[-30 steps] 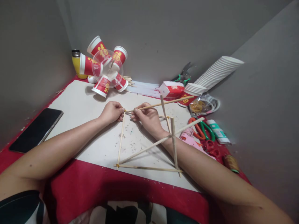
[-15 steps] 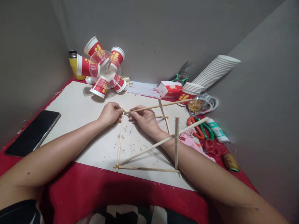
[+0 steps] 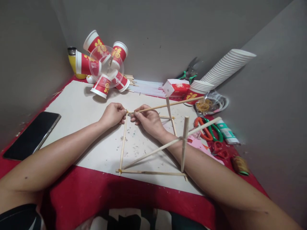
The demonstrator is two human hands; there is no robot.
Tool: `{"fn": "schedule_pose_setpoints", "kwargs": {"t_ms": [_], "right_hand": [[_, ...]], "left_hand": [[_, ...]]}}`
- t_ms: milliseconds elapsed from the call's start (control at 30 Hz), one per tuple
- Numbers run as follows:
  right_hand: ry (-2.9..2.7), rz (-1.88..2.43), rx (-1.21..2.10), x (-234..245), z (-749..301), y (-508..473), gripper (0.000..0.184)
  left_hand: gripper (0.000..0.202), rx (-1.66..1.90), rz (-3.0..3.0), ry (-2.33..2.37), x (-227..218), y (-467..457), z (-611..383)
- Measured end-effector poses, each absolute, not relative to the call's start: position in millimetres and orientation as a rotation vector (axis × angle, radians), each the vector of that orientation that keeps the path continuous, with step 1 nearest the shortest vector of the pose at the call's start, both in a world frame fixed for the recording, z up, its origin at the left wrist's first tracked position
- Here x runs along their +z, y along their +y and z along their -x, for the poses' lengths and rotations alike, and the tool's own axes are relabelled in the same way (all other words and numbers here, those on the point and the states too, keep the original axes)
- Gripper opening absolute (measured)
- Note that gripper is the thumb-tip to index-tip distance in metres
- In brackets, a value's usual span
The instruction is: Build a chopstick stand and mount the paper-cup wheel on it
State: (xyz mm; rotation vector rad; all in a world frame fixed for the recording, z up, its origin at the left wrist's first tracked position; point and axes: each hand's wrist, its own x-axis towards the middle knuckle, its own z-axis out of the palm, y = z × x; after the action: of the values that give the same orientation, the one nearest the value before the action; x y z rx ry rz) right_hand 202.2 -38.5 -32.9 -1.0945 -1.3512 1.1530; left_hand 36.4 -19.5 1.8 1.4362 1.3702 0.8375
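Note:
A frame of thin wooden sticks (image 3: 151, 172) rests on a white board (image 3: 88, 150), its joints bound with yellowish bands. At the frame's far left corner, my left hand (image 3: 114, 114) pinches the joint where the sticks meet. Close beside it, my right hand (image 3: 150, 119) grips the lower end of a slanting wooden stick (image 3: 177, 103) between thumb and fingers. That stick rises to the right past an upright one. My right forearm passes beneath the near slanting stick. The fingertips partly hide the corner joint.
A wheel of red paper cups (image 3: 105, 68) stands at the back left, near a yellow bottle (image 3: 75, 65). A phone (image 3: 33, 134) lies left. To the right are stacked cups (image 3: 227, 68), bagged rubber bands (image 3: 203, 104), scissors (image 3: 220, 150), a white-green tube (image 3: 227, 131) and pliers (image 3: 190, 72).
The view has shifted slightly, so the things at the back sit a little higher. Both hands keep their hold at the same corner, with hardly any movement.

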Motion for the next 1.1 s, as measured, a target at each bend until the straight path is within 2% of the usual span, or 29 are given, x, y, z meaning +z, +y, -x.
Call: {"fn": "schedule_pose_setpoints", "kwargs": {"t_ms": [67,167,300,400,833,1100], "right_hand": [[-1.348,1.083,1.150,-33,-203,-38,0.026],[-1.373,1.084,1.131,-34,-205,-36,0.025],[-1.539,1.094,0.890,-31,-209,-35,0.015],[-1.642,1.119,0.690,-28,-212,-35,0.013],[-1.616,1.121,0.802,-32,-213,-35,0.014],[-1.586,1.136,0.862,-31,-212,-35,0.011]], "left_hand": [[0.024,0.837,-1.415,1.367,3,-20,-36],[0.006,0.830,-1.385,1.390,5,-22,-36],[0.050,0.820,-1.434,1.401,6,-26,-35],[0.059,0.805,-1.545,1.392,2,-27,-33],[0.029,0.809,-1.695,1.441,-4,-25,-35],[0.024,0.829,-1.716,1.451,-7,-23,-36]]}}
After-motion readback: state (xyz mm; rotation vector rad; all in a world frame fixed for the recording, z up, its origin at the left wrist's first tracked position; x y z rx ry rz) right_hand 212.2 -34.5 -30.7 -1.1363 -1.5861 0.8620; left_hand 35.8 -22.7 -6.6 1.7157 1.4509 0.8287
